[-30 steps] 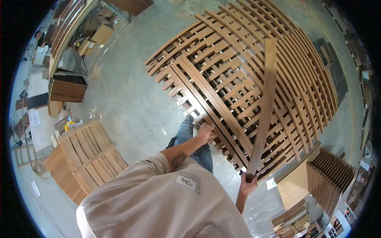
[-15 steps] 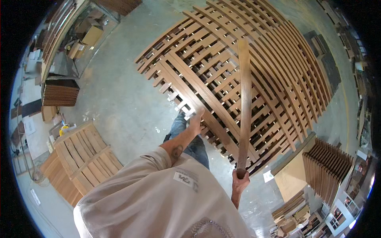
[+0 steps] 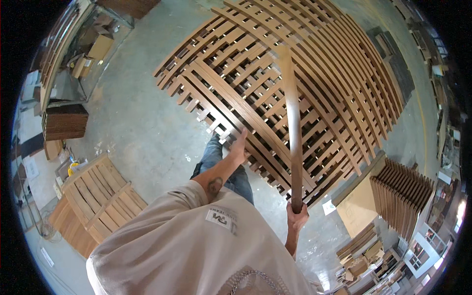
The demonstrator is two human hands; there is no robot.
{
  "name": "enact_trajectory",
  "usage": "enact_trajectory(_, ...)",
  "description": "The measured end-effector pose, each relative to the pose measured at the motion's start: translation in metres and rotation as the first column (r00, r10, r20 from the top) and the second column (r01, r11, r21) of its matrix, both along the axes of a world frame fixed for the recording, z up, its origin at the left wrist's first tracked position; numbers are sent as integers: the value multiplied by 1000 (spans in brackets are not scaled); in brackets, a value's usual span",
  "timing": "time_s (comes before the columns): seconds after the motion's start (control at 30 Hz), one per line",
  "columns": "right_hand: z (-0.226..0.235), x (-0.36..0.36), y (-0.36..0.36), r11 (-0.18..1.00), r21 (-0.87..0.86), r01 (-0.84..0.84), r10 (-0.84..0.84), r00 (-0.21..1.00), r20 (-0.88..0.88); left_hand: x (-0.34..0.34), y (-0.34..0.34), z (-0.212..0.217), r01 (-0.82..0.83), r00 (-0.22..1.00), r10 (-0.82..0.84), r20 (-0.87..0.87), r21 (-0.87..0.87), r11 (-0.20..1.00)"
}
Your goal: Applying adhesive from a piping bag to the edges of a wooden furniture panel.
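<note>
My right hand is closed round the near end of a long brown wooden plank. The plank rises over the stack, its far end lighter and raised toward me. At the stack's near left edge, my left hand grips the edge of another wooden board, thumb on top; its other fingers are mostly hidden. That board seems tipped partly onto its edge. Beside it lies a further flat board. Beneath them is a large stack of crisscrossed wooden slats with gaps between the pieces.
Left of me stands a wooden slatted pallet. Beyond it are a stack of dark boards and a rack with cardboard boxes. On the right, a row of brown slats stands beside a tan sheet.
The raised plank has swung slightly and now catches light along its middle. The board at my left hand has turned narrower to view. The whole scene has shifted a little left.
</note>
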State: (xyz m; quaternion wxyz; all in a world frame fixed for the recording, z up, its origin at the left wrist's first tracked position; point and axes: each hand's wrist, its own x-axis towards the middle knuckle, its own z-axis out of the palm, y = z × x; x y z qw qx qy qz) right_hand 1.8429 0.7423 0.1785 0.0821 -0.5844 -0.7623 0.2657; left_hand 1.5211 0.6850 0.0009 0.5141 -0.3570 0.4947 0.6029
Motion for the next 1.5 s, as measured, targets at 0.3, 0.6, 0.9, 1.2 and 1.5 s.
enact_trajectory(0.3, -3, 0, -11, 996, -58, 65, -62, 997, 44, 21, 8, 32, -77, 997, 77, 23, 2, 997)
enact_trajectory(0.6, -4, 3, -13, 998, -29, 58, -56, 996, 66, 24, 7, 45, 32, 999, -33, 22, 27, 999)
enact_trajectory(0.9, -3, 7, -12, 996, -60, 70, -65, 994, 84, 35, 7, 39, -55, 997, 43, 64, 202, 978)
enact_trajectory(1.2, 0, 10, -13, 992, -105, 64, -51, 992, 114, 40, 21, 34, 150, 988, -153, 5, 192, 970)
enact_trajectory(1.5, 2, 16, -13, 996, -66, 60, -55, 996, 67, -45, -23, 24, -127, 975, 157, -159, 185, 975)
